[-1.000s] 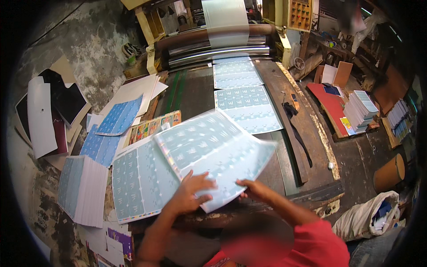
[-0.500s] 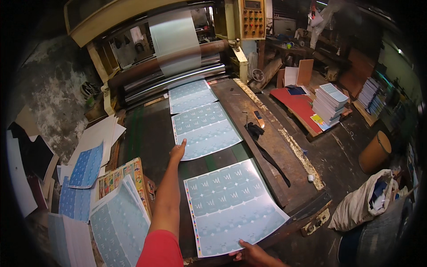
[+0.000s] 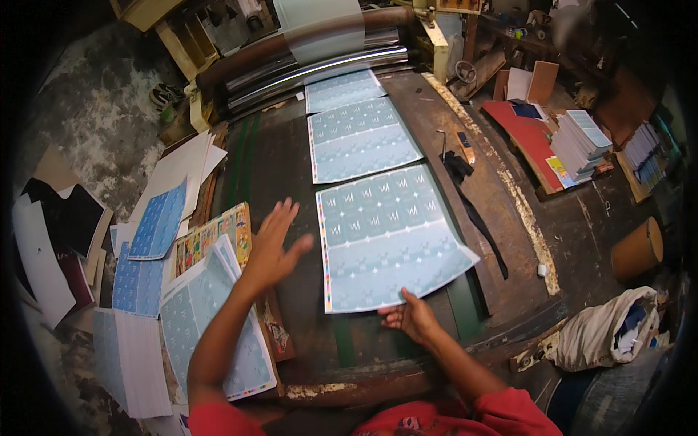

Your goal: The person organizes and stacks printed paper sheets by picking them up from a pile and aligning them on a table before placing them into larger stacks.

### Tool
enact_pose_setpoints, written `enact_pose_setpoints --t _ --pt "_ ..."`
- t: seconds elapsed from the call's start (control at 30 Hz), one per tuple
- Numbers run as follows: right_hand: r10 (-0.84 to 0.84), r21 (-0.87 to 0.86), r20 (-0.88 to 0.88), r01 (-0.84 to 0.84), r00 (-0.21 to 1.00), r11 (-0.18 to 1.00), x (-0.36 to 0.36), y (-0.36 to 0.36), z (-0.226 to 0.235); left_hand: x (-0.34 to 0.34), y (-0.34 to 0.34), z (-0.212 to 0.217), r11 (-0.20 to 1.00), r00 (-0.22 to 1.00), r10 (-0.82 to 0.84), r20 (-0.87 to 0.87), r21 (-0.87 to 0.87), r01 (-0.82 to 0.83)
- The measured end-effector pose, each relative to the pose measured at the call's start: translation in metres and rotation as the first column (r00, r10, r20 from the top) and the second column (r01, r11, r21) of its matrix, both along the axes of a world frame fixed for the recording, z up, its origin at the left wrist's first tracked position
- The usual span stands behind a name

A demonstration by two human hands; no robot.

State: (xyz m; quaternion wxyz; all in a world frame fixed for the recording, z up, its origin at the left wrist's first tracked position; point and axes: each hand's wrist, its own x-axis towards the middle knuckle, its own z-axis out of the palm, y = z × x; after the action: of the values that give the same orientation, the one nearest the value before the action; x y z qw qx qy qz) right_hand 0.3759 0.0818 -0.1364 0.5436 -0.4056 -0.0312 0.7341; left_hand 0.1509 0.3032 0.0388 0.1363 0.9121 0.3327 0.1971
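My right fingers [image 3: 407, 294] are pinched, thumb on top, on the near edge of a pale blue-green printed sheet [image 3: 385, 251], which stretches away ahead of them over the dark worktop [image 3: 280, 174]. My left fingers [image 3: 289, 211] are spread wide, thumb well out — they hold nothing, and hover just left of that sheet, apart from it.

Ahead of my right fingers, past the pinched sheet, a second printed sheet [image 3: 363, 142] lies roughly in line; beyond it a third printed sheet [image 3: 345, 92] reaches to the shiny metal roller [image 3: 273, 91]. Left of my left fingers is a colourful printed board [image 3: 211, 240], with blue printed sheets [image 3: 161, 225] farther out. Nearer me than those fingers, a loose pile of pale printed sheets [image 3: 196, 312] lies partly hidden by my forearm. Ahead and to the right of my right fingers lies a bunched black strap [image 3: 458, 167] — and, well off to their right, a canvas sack [image 3: 592, 334].
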Motion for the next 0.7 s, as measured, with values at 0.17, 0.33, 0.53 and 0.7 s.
enact_pose_setpoints --t 0.17,0.33,0.53,0.7 --pt "-0.053 0.052 0.043 0.051 0.998 0.997 0.012 0.033 -0.006 -0.121 -0.15 0.012 0.975 0.969 0.209 -0.131 -0.046 -0.216" --pt "-0.082 0.073 0.087 0.075 0.993 0.994 0.014 0.065 -0.024 -0.148 -0.27 -0.028 0.921 0.893 0.356 -0.276 -0.058 -0.385" --pt "-0.309 0.122 0.139 0.294 0.941 0.948 0.017 0.101 -0.035 -0.164 -0.278 -0.059 0.875 0.874 0.482 0.065 0.005 -0.483" --pt "-0.383 0.151 0.229 0.356 0.895 0.922 -0.003 0.111 -0.016 -0.17 -0.274 -0.069 0.831 0.827 0.507 0.241 0.119 -0.544"
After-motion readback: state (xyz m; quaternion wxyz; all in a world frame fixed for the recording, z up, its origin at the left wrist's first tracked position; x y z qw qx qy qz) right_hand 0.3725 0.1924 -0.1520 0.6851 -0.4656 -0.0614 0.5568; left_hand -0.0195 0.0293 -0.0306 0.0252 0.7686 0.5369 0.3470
